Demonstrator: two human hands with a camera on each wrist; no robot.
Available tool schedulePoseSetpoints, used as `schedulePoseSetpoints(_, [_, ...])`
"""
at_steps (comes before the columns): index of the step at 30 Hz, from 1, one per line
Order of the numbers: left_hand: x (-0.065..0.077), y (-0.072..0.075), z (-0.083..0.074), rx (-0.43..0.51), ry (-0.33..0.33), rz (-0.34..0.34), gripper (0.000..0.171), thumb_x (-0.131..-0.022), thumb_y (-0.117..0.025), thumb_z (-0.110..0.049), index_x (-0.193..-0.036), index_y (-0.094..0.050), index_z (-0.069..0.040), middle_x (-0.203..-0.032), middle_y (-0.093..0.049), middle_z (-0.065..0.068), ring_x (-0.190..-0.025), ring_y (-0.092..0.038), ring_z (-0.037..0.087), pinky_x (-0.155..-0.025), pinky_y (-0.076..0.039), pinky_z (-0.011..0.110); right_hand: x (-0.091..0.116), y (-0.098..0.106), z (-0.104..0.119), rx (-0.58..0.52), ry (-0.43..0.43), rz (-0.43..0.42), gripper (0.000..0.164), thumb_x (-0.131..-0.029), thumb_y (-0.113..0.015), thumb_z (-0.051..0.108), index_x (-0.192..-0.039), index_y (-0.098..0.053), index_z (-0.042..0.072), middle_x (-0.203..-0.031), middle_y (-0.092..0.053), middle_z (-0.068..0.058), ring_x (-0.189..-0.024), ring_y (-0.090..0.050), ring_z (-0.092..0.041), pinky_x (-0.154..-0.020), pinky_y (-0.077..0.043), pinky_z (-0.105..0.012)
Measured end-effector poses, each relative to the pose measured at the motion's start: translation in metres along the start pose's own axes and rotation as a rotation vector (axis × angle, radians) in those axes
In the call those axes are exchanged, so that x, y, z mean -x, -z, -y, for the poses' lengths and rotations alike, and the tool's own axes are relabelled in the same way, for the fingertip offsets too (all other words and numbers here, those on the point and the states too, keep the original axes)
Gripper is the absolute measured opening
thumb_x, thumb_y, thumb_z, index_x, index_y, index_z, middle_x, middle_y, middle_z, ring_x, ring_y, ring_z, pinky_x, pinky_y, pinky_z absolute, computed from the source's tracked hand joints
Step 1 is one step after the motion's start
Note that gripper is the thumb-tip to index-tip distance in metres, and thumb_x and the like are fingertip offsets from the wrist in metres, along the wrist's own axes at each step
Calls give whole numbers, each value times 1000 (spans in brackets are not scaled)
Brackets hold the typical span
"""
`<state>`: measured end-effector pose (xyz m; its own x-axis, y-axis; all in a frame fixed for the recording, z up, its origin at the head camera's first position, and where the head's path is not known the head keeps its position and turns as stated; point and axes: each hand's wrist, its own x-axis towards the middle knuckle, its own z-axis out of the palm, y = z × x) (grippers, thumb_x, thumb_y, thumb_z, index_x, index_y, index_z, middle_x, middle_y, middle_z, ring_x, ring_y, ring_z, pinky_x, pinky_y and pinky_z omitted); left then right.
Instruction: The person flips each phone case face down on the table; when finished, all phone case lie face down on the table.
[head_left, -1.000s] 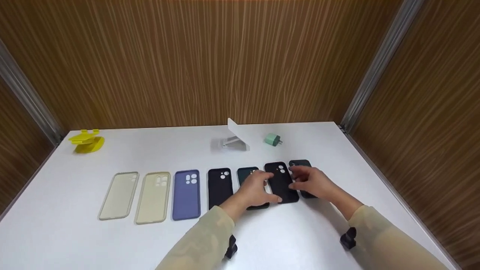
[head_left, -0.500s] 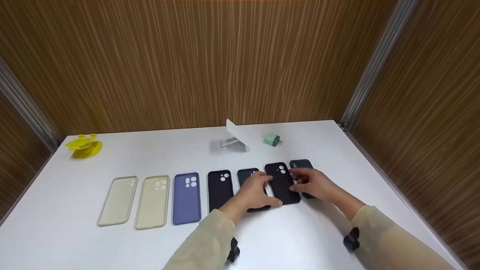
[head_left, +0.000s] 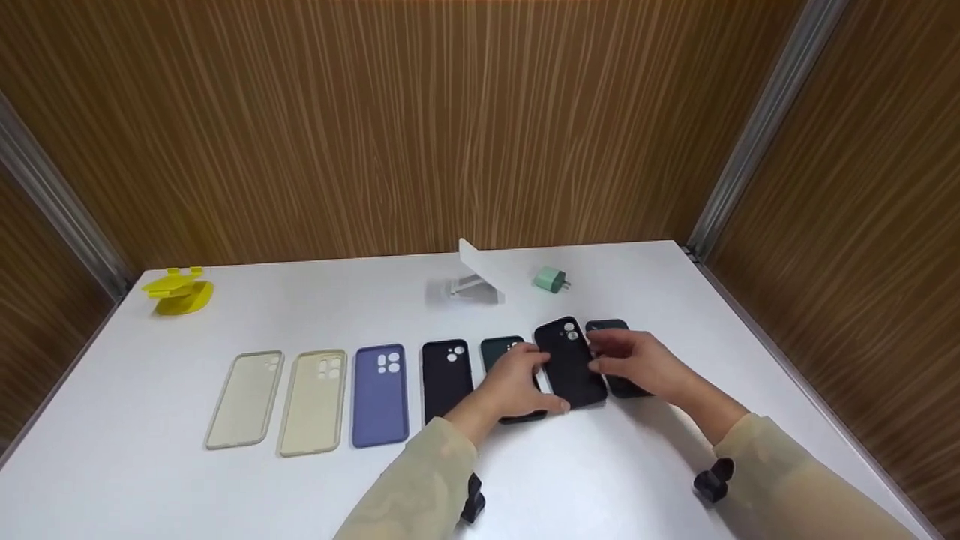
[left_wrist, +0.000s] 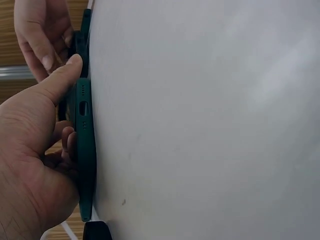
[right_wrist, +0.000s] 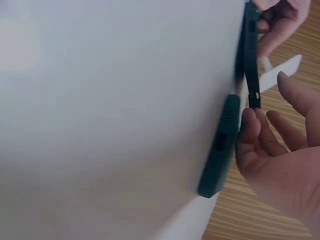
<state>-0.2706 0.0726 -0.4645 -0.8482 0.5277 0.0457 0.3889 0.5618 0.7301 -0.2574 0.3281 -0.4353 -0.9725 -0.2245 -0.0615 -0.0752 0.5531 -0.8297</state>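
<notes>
In the head view, a black phone case (head_left: 571, 371) with two round camera holes lies slanted between both hands. My left hand (head_left: 504, 386) reaches over a dark green phone case (head_left: 498, 349) and holds the black case's left side, thumb at the lower left corner and fingers higher up. My right hand (head_left: 643, 366) holds its right edge with thumb and fingertips, covering part of another dark case (head_left: 627, 387). In the right wrist view, the black case (right_wrist: 251, 60) tilts at the fingertips, beside the green case (right_wrist: 220, 150) on the table.
Leftward in the row lie another black case (head_left: 445, 382), a purple case (head_left: 379, 397) and two cream cases, one a beige case (head_left: 312, 405). Behind stand a white stand (head_left: 480, 271), a green plug adapter (head_left: 550, 280) and a yellow phone stand (head_left: 180, 292). Wooden walls enclose the table.
The black case between my hands has turned slightly counterclockwise, its top end shifting away from me. Both hands stay at its edges; the other cases keep their places.
</notes>
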Motion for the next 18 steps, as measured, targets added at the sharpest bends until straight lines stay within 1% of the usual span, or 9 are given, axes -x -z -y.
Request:
schedulePoseSetpoints(2, [0, 1, 1, -8, -6, -2, 85, -79, -95, -37, -146, -60, 2, -153, -51, 16, -137, -53, 31, -118, -40, 39, 1, 0, 2, -62, 9, -1, 59, -98, -77, 16, -149, -56, -3, -140, -65, -24, -130, -61, -38, -97, -54, -27])
schedulePoseSetpoints(5, [0, 2, 2, -12, -14, -2, 85, -79, -95, -36, -146, -60, 3, -151, -53, 16, -133, -56, 29, -116, -42, 38, -1, -1, 3, -161, -1, 4, 56, -99, -74, 10, -150, -54, -6, -142, -62, -27, -130, -62, -37, -94, -57, -28])
schedulePoseSetpoints(8, [0, 2, 2, -10, -21, 1, 85, -79, -95, -36, -146, -60, 3, -150, -53, 16, -132, -56, 29, -115, -43, 39, -3, -1, 0, -241, -29, -2, 53, -102, -69, 6, -151, -52, -6, -140, -63, -26, -123, -65, -30, -95, -59, -33])
schedulePoseSetpoints(11, [0, 2, 2, -11, -29, -3, 85, -79, -95, -36, -145, -60, 4, -149, -54, 16, -133, -55, 30, -116, -42, 39, -8, 0, -2, -300, -63, -11, 52, -103, -67, 5, -152, -51, -5, -134, -66, -22, -113, -68, -22, -93, -60, -34])
schedulePoseSetpoints(13, [-1, 2, 1, -14, -34, -4, 85, -79, -95, -36, -145, -60, 4, -149, -54, 16, -133, -55, 30, -116, -42, 40, -12, 1, -4, -335, -88, 2, 55, -103, -68, 7, -154, -50, -2, -131, -67, -18, -107, -68, -20, -90, -60, -34])
schedulePoseSetpoints(15, [-1, 1, 1, -18, -36, -5, 86, -78, -95, -37, -145, -60, 4, -149, -54, 16, -135, -54, 31, -117, -41, 40, -15, 4, -5, -372, -107, 35, 58, -104, -68, 8, -157, -47, 0, -131, -66, -17, -103, -68, -22, -88, -59, -34])
schedulePoseSetpoints(18, [-1, 1, 0, -24, -32, -2, 86, -77, -96, -37, -145, -61, 4, -150, -54, 16, -136, -54, 31, -117, -41, 41, -19, 7, -6, -418, -131, 100, 64, -104, -68, 10, -162, -41, 4, -135, -63, -19, -103, -67, -25, -87, -59, -35])
